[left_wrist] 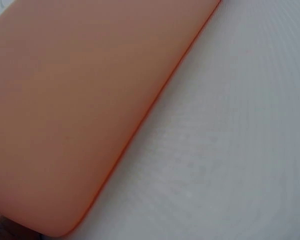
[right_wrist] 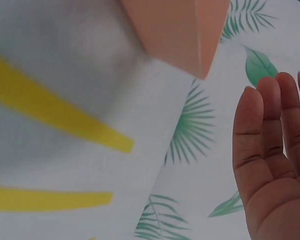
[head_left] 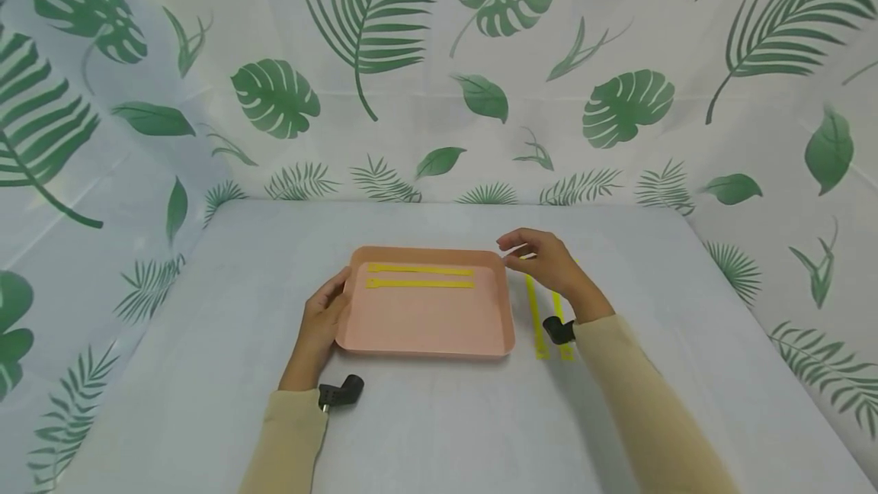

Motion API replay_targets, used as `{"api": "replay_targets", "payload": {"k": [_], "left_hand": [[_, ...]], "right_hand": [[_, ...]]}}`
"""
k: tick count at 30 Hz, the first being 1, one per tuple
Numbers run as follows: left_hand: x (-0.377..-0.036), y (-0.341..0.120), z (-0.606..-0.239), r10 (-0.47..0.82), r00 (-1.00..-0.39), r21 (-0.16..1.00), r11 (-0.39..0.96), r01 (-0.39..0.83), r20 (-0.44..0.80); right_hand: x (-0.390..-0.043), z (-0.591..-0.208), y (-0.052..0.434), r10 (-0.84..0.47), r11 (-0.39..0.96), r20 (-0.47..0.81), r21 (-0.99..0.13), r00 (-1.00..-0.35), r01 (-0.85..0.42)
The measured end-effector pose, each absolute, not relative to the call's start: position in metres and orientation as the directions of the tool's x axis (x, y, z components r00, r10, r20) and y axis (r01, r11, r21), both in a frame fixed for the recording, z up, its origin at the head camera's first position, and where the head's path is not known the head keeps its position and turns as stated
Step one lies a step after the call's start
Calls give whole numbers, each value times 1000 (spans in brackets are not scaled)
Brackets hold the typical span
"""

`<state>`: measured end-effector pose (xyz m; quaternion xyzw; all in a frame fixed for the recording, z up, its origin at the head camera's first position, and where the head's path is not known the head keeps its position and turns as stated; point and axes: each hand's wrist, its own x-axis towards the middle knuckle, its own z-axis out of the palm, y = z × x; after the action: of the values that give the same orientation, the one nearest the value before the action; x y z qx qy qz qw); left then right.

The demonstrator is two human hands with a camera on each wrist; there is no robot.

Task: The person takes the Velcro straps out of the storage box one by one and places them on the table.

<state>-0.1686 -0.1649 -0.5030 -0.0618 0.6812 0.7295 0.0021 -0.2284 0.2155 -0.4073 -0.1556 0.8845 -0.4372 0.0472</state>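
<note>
A shallow pink tray [head_left: 425,326] is in the middle of the table in the head view. My left hand [head_left: 324,319] grips its left edge, with the thumb by the rim; some fingers are hidden behind the wall. Inside the tray, two flat yellow strips [head_left: 421,283] with wider ends lie side by side along the far wall. Close to the tray's far right corner, my right hand [head_left: 545,259] hovers with loosely bent fingers and nothing in it. Below that hand, more yellow strips [head_left: 533,311] lie lengthwise on the table, partly covered by the wrist.
A white cloth covers the table [head_left: 439,425]. Behind and at both sides hangs a white curtain [head_left: 411,97] printed with green leaves. Each sleeve cuff carries a small black camera [head_left: 350,389].
</note>
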Motion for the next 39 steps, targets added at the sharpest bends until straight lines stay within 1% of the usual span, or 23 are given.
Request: {"api": "replay_targets", "payload": {"k": [6, 22, 30, 35, 39], "left_hand": [[-169, -165, -504, -84, -993, 993, -90, -75, -82], [-168, -168, -502, -87, -992, 994, -73, -85, -91], [-169, -168, -501, -89, -992, 994, -72, -85, -91], [-170, -167, -501, -91, -992, 994, -73, -85, -92], [-171, -166, -502, -88, -992, 995, -62, -80, -85]], "right_hand": [[-233, -407, 197, -357, 520, 67, -814, -932, -258], [-244, -417, 148, -420, 470, -12, -858, -908, -206], [-248, -428, 132, -428, 492, -77, -856, -901, -161], [-251, -437, 125, -382, 539, -136, -836, -914, -102], [-251, -444, 119, -393, 495, -170, -867, -904, -53]]}}
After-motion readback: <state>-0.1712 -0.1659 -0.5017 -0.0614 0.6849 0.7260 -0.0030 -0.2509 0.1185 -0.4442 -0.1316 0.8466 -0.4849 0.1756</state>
